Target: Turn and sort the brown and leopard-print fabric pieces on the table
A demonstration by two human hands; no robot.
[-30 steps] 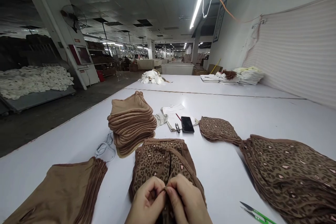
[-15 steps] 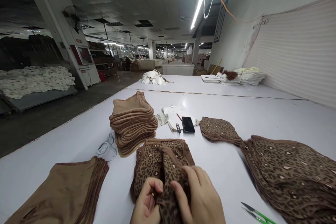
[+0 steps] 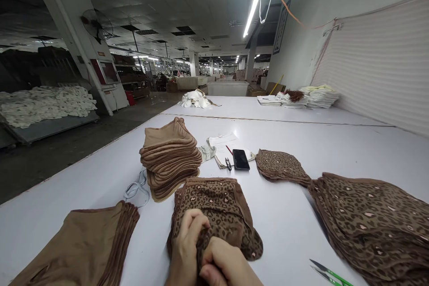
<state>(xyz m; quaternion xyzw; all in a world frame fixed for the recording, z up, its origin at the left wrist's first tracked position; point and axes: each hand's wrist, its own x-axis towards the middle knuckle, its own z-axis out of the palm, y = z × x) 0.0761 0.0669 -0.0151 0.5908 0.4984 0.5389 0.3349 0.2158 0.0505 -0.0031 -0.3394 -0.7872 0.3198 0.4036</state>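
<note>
Leopard-print briefs [image 3: 214, 196] with brown trim lie in front of me on the white table, on what looks like a small pile of the same. My left hand [image 3: 187, 246] is closed on the fabric at their near left side, fingers curled round a bunched part. Close beside it, my right hand [image 3: 224, 261] is also closed on the bunched cloth. Both hands hide the near part of the garment. A plain brown stack [image 3: 170, 152] of garments stands just beyond, at the left.
More plain brown garments [image 3: 80, 241] lie at the left, leopard-print stacks [image 3: 368, 214] at the right. Green-handled scissors [image 3: 330, 272] rest near the front right. Beyond are a phone [image 3: 241, 159], papers [image 3: 223, 143], thread snips [image 3: 228, 164] and a pale blue strip [image 3: 136, 191].
Both hands have drawn together toward the near edge. The raised fold of the leopard-print fabric now lies flatter, and a corner spreads out at its right.
</note>
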